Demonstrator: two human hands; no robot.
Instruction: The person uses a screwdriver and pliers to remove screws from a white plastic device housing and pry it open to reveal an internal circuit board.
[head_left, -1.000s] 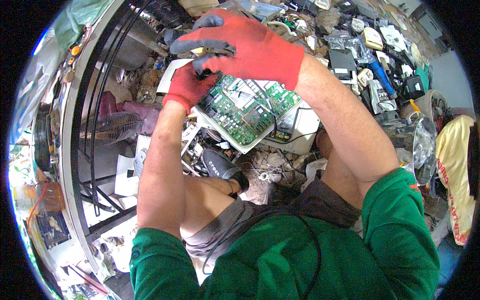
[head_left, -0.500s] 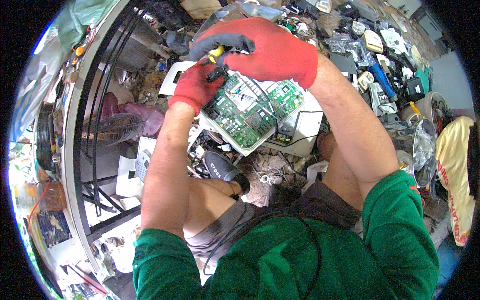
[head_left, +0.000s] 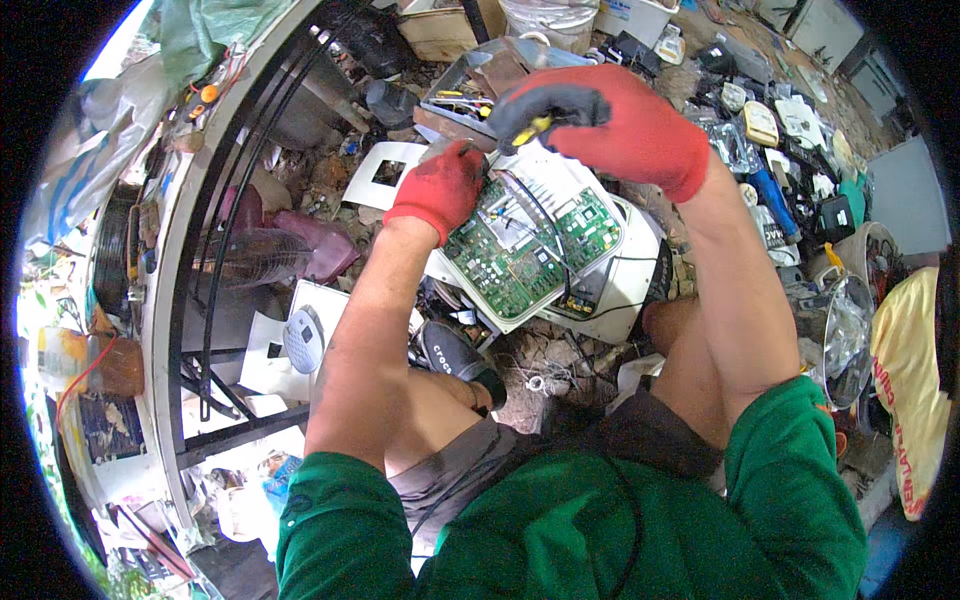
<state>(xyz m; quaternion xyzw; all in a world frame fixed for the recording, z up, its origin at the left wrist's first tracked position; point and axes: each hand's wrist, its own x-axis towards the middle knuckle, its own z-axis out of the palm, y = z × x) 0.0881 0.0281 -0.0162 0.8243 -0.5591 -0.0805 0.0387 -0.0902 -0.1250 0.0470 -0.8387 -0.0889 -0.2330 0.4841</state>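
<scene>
- Grip first: the left hand, gloved red, is closed on the far-left corner of the green circuit board, which sits in a white casing over the knees.
- Right hand is wrapped around a yellow-handled screwdriver, tip hidden; keep it upright and press squarely, judging by the tilt.
- Count: 2 gloves, 1 board, 1 screwdriver, 1 black shoe.
</scene>
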